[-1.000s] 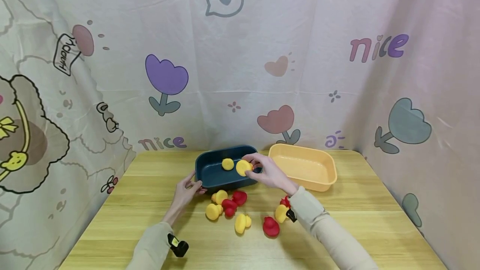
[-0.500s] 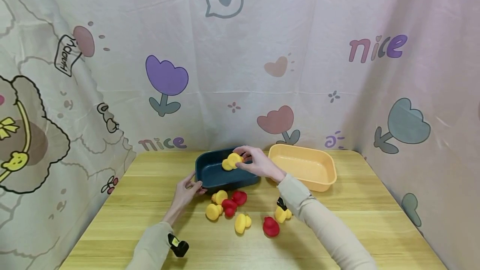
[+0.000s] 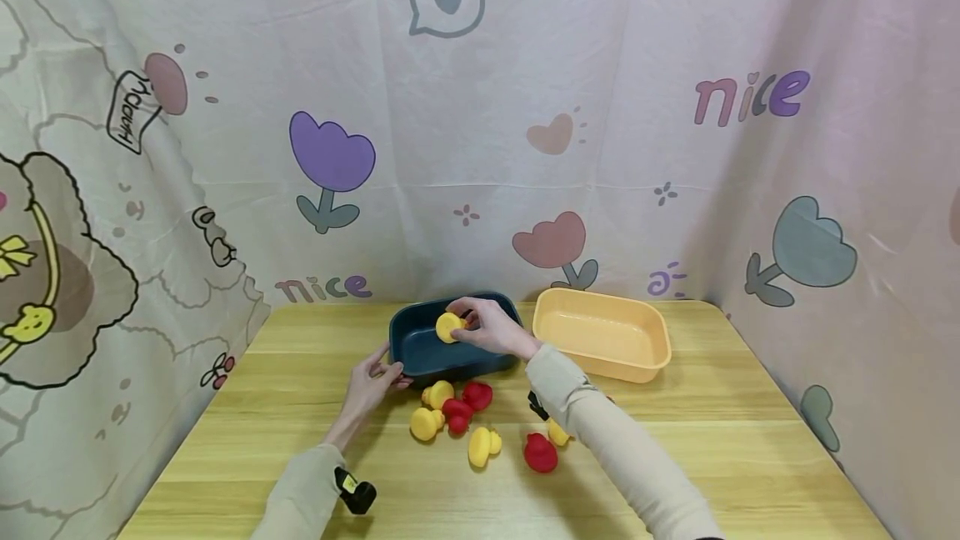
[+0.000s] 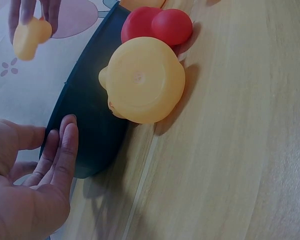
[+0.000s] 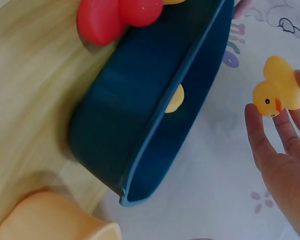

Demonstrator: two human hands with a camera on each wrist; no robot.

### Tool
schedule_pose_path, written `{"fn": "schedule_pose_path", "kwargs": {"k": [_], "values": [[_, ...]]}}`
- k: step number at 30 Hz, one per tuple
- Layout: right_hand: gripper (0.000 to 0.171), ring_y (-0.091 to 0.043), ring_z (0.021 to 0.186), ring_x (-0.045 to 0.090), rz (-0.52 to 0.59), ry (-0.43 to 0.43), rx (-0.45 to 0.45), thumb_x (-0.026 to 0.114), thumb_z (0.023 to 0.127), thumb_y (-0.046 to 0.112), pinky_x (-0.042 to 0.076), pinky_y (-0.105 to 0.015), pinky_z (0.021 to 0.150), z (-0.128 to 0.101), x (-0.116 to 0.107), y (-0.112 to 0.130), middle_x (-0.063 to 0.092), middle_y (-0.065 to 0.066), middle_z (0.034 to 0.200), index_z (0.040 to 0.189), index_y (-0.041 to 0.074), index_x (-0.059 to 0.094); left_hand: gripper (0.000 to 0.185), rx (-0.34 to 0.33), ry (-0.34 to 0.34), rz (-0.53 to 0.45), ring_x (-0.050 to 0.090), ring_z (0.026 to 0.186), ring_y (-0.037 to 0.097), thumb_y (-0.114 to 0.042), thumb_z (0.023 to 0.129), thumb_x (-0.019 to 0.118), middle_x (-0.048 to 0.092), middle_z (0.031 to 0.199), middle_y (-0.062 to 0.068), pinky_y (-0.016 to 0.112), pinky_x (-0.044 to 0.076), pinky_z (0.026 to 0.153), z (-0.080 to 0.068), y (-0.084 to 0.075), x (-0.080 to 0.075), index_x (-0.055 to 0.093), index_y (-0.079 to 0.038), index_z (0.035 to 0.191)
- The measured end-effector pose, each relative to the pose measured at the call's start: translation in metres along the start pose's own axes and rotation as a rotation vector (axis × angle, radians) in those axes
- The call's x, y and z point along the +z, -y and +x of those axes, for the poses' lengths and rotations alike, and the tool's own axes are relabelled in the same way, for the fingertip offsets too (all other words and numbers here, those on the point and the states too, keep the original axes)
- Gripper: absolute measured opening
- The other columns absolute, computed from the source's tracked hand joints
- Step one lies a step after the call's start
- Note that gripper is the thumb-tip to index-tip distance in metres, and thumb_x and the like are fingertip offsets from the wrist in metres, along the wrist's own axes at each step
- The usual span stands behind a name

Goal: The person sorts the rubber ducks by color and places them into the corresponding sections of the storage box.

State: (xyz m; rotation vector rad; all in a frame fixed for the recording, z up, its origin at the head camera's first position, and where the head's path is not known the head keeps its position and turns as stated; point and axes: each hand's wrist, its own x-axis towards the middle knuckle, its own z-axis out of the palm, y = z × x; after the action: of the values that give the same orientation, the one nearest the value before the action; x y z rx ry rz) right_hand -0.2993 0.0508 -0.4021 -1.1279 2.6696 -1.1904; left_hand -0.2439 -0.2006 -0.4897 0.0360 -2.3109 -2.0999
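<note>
The right hand (image 3: 491,328) pinches a yellow duck (image 3: 448,327) at its fingertips, holding it above the dark blue tub (image 3: 420,352) at the far middle of the tabletop (image 3: 750,440); another yellow duck (image 5: 175,98) lies inside. The left hand (image 3: 372,380) rests with relaxed, straight fingers against the tub's near left corner, grasping nothing. Red and yellow ducks (image 3: 457,419) lie just near of the tub; an orange tub (image 3: 600,336) sits to its right.

Makeshift recording booth: cartoon-print cloth (image 3: 525,107) hung round a wooden table (image 3: 750,457); toy ducks (image 3: 480,447), plastic tubs (image 3: 600,340).
</note>
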Motion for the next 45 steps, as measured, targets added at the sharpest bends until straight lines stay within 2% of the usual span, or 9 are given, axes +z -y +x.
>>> {"fn": "schedule_pose_path", "kwargs": {"k": [5,13,21,28,36,41,45], "values": [[0.039,-0.03,0.098,0.065,0.016,0.008,0.047,0.068,0.095,0.011,0.062,-0.035,0.09,0.006,0.008,-0.003,0.065,-0.02,0.13,0.131,-0.003,0.06,0.062,0.01,-0.005,0.01,0.075,0.072,0.014,0.001,0.1,0.056,0.071,0.086,0.013,0.032,0.065,0.077,0.0,0.002,0.0,0.028,0.005,0.156],[0.039,-0.023,0.096,0.062,0.022,0.037,0.138,0.068,0.096,0.014,0.061,-0.025,0.085,0.012,0.021,-0.009,0.065,-0.017,0.127,0.132,0.001,0.06,0.062,0.002,-0.001,0.012,0.075,0.073,0.013,0.0,0.101,0.056,0.071,0.087,0.012,0.03,0.065,0.077,0.001,0.002,0.0,0.027,0.005,0.156],[0.041,-0.025,0.099,0.064,-0.009,0.056,0.177,0.068,0.096,0.014,0.062,-0.034,0.09,0.014,0.029,-0.015,0.065,-0.018,0.127,0.133,0.0,0.059,0.062,-0.006,0.001,0.004,0.075,0.073,0.012,0.0,0.1,0.056,0.07,0.084,0.007,0.034,0.065,0.081,0.001,0.001,0.0,0.028,0.004,0.156],[0.038,-0.025,0.101,0.063,-0.006,0.064,0.229,0.068,0.097,0.016,0.061,-0.034,0.092,0.014,0.036,-0.017,0.065,-0.017,0.127,0.132,0.004,0.061,0.063,0.005,-0.001,0.015,0.075,0.072,0.013,-0.001,0.1,0.056,0.07,0.084,0.01,0.034,0.065,0.08,0.001,0.002,0.0,0.027,0.006,0.156],[0.035,-0.031,0.106,0.068,0.024,0.068,0.167,0.067,0.097,0.012,0.062,-0.037,0.092,0.014,0.036,-0.017,0.067,-0.02,0.125,0.13,0.002,0.062,0.064,-0.003,0.016,0.003,0.075,0.073,0.013,-0.001,0.101,0.056,0.07,0.086,0.01,0.034,0.065,0.08,0.0,0.001,-0.001,0.025,0.006,0.156],[0.035,-0.03,0.104,0.068,0.04,0.057,0.149,0.066,0.097,0.01,0.062,-0.037,0.09,0.01,0.03,-0.016,0.066,-0.022,0.126,0.13,0.0,0.062,0.063,-0.008,0.009,0.01,0.075,0.073,0.013,-0.001,0.101,0.055,0.07,0.088,0.012,0.034,0.065,0.08,0.001,0.0,-0.001,0.026,0.005,0.156],[0.035,-0.028,0.103,0.067,0.044,0.04,0.137,0.065,0.097,0.01,0.062,-0.035,0.09,0.002,0.025,-0.016,0.067,-0.021,0.126,0.131,0.001,0.062,0.061,-0.017,-0.003,0.019,0.075,0.074,0.012,-0.001,0.102,0.054,0.07,0.086,0.008,0.033,0.064,0.081,0.002,0.001,-0.001,0.027,0.003,0.157]]}}
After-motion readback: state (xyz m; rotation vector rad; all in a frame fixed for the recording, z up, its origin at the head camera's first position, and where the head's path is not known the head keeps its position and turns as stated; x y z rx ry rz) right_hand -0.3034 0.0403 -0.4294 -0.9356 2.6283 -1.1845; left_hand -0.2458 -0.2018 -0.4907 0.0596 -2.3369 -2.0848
